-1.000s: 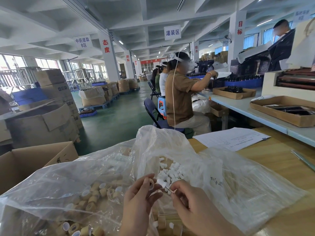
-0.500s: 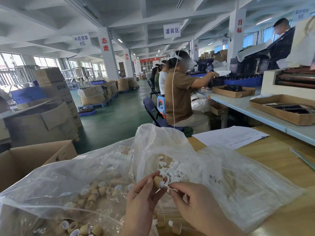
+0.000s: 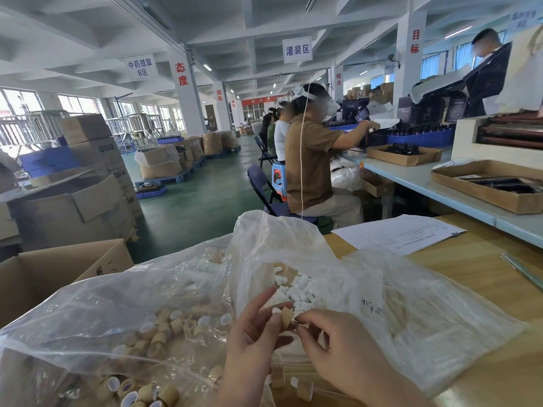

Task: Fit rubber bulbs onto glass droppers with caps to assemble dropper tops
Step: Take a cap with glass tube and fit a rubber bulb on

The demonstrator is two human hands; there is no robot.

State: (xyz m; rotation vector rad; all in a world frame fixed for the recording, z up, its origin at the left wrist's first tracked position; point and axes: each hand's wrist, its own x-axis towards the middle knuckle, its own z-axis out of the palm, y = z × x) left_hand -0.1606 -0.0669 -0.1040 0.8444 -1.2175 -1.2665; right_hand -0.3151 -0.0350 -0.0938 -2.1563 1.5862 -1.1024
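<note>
Over the near edge of the desk (image 3: 470, 274), the left hand (image 3: 252, 342) pinches a tan cap (image 3: 285, 318), with a white bulb (image 3: 276, 310) at its left end. Meeting the cap's right end, the right hand (image 3: 340, 351) pinches something thin, probably the glass dropper, pointing leftward into the cap.

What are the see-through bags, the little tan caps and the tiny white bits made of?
Bags: thin clear plastic film, shiny and crinkled.
Caps: matte tan outside, like wood or cardboard, with white liners inside. The exact material is unclear.
White bits: probably soft rubber, matte and rounded like small bulbs.
</note>
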